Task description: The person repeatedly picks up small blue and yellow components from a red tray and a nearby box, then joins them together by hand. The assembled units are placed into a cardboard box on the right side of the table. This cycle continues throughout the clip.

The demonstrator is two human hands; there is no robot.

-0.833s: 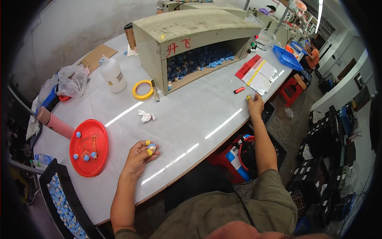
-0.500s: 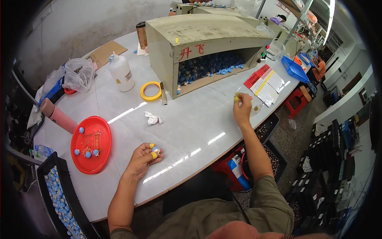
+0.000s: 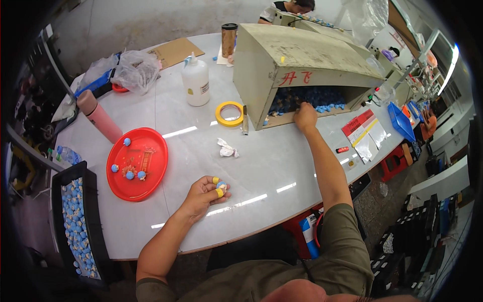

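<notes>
My left hand (image 3: 204, 197), with yellow bands on two fingers, is closed around a small blue-and-cream figure piece (image 3: 222, 185) just above the table. My right hand (image 3: 305, 118) reaches into the front opening of a large beige metal box (image 3: 260, 75). Inside, a heap of small blue pieces (image 3: 329, 107) lies just beyond the fingers. Those fingertips are hidden in the dark opening, so whether they grip a piece does not show. Left of my left hand, a round red tray (image 3: 137, 190) bears several blue pieces.
A black bin (image 3: 93, 194) full of blue pieces stands at the left edge. About the table are a pink flask (image 3: 99, 117), white squeeze bottle (image 3: 195, 83), yellow tape roll (image 3: 229, 122), crumpled tissue (image 3: 227, 148), red-and-white packets (image 3: 366, 132) and a blue basket (image 3: 400, 122).
My right hand has moved from above the table at the right into the box opening. My left hand still holds its piece. The whole view has shifted, and a person shows behind the box.
</notes>
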